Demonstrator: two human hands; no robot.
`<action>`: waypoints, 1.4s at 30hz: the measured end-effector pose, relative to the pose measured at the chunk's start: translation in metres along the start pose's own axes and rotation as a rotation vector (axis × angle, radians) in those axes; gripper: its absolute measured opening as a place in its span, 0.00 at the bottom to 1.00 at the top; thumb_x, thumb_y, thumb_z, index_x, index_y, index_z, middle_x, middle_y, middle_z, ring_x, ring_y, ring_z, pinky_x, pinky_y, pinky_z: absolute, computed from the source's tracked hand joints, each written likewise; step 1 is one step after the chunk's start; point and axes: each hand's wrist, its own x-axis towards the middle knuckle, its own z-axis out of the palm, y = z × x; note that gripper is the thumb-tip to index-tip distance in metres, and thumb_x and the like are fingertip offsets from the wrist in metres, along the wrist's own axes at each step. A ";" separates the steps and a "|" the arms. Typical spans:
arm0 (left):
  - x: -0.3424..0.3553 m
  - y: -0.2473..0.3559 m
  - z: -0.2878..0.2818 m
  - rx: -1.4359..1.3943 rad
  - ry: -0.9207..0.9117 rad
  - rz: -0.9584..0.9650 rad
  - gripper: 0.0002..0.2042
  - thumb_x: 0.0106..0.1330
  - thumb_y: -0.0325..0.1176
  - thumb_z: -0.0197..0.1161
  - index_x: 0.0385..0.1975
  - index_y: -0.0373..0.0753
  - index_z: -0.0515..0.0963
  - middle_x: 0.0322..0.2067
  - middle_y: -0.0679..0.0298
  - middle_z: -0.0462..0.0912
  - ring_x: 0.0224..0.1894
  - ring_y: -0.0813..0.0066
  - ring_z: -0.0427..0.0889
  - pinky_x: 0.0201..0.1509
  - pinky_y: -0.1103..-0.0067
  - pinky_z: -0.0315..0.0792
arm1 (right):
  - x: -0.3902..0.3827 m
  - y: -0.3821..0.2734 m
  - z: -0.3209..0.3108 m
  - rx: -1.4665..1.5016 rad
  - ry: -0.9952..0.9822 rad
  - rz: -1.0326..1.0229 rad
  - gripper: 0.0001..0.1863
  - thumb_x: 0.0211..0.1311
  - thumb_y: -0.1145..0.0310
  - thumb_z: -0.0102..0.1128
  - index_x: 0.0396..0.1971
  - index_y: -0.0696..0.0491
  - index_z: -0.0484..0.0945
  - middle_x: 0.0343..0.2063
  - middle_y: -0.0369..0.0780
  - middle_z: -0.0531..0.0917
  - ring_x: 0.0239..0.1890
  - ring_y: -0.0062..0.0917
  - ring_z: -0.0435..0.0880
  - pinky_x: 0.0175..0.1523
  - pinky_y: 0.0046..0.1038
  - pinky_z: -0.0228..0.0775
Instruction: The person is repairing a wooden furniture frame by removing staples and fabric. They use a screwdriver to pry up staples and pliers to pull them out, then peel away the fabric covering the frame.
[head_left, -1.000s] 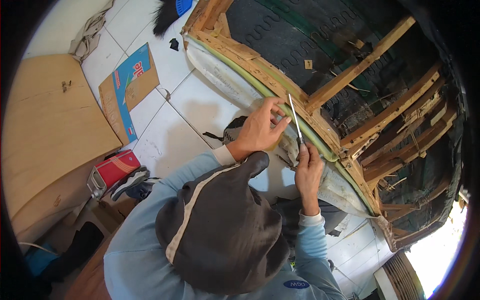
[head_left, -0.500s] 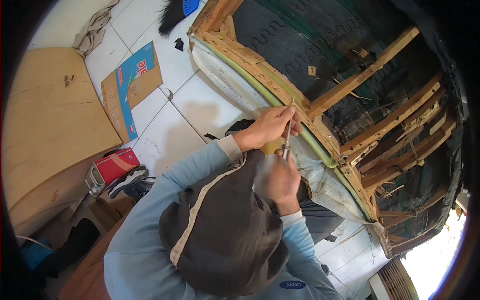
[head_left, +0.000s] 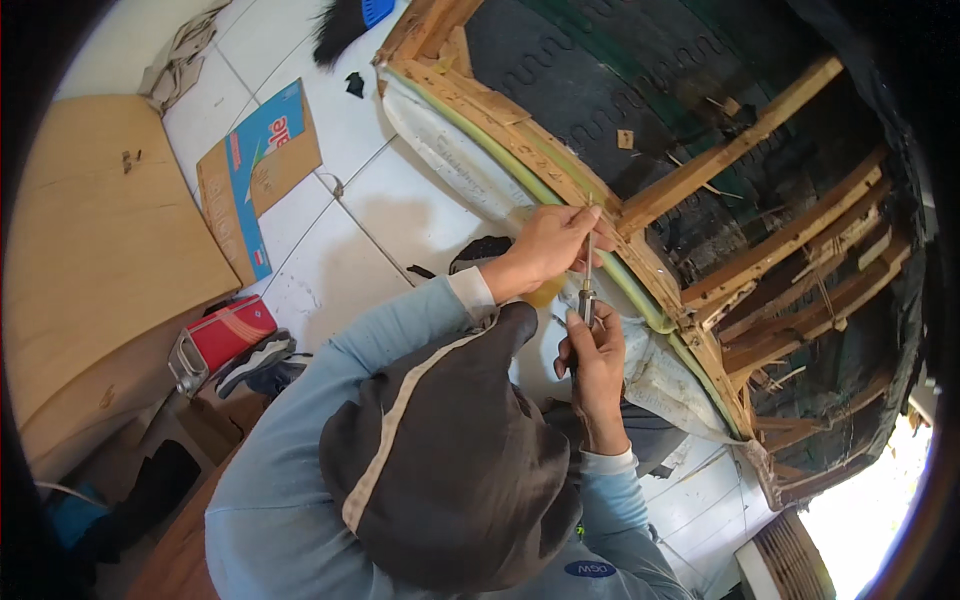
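Note:
My right hand (head_left: pixel 597 372) grips the handle of a screwdriver (head_left: pixel 587 295), a tool with a thin metal shaft pointing up and away. Farther up that shaft, the thumb and fingers of my left hand (head_left: pixel 548 243) close round it near its tip. The tip rests at the edge of a wooden furniture frame (head_left: pixel 655 272); whether it is under a staple or in the wood is too small to tell. Yellow-green foam edging (head_left: pixel 480 150) and whitish printed cloth (head_left: pixel 440 147) hang along the frame's near side. Wavy springs (head_left: pixel 605 118) show inside over dark fabric.
A crossbar (head_left: pixel 735 145) and several broken slats (head_left: pixel 825 230) span the frame. On the white tiles lie a cardboard piece (head_left: pixel 258 180) and a black brush (head_left: pixel 340 30). At left stand a red tin (head_left: pixel 228 333), shoes (head_left: pixel 258 365) and a tan wooden panel (head_left: pixel 90 210).
My right hand has moved slightly right and away from the dark cap, and turned round the screwdriver's handle; the shaft stands straighter. My left hand shifts slightly, still at the shaft.

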 end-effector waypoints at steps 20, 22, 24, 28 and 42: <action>0.005 0.017 -0.013 0.037 -0.002 0.179 0.21 0.82 0.50 0.64 0.41 0.35 0.88 0.37 0.64 0.92 0.34 0.80 0.88 0.38 0.82 0.80 | 0.015 0.016 -0.027 0.480 -0.376 0.237 0.30 0.90 0.44 0.40 0.61 0.56 0.78 0.20 0.31 0.67 0.15 0.16 0.63 0.19 0.23 0.56; 0.013 0.034 -0.025 0.002 0.055 0.241 0.22 0.83 0.51 0.62 0.44 0.34 0.88 0.39 0.63 0.93 0.34 0.79 0.88 0.39 0.80 0.81 | 0.008 0.001 -0.024 0.139 -0.259 0.096 0.29 0.90 0.46 0.42 0.62 0.57 0.78 0.21 0.31 0.70 0.16 0.15 0.67 0.21 0.22 0.59; 0.021 0.060 -0.040 -0.029 0.166 0.336 0.25 0.84 0.54 0.58 0.48 0.34 0.87 0.41 0.62 0.93 0.36 0.77 0.89 0.40 0.79 0.82 | 0.003 -0.005 -0.029 -0.125 -0.202 -0.056 0.27 0.90 0.48 0.44 0.62 0.58 0.78 0.23 0.31 0.72 0.18 0.15 0.70 0.22 0.21 0.61; 0.012 0.103 -0.063 -0.118 0.282 0.474 0.29 0.85 0.58 0.53 0.50 0.34 0.86 0.44 0.59 0.92 0.38 0.76 0.88 0.40 0.78 0.81 | -0.006 -0.009 -0.025 -0.305 -0.052 -0.183 0.19 0.86 0.61 0.58 0.63 0.59 0.79 0.28 0.34 0.79 0.24 0.16 0.78 0.28 0.20 0.68; -0.013 -0.009 -0.053 0.227 0.148 0.221 0.20 0.82 0.46 0.66 0.51 0.31 0.87 0.41 0.61 0.93 0.44 0.77 0.90 0.45 0.79 0.84 | 0.034 0.008 -0.007 -0.995 0.262 -0.715 0.26 0.66 0.79 0.72 0.64 0.50 0.85 0.46 0.47 0.82 0.47 0.40 0.84 0.51 0.37 0.79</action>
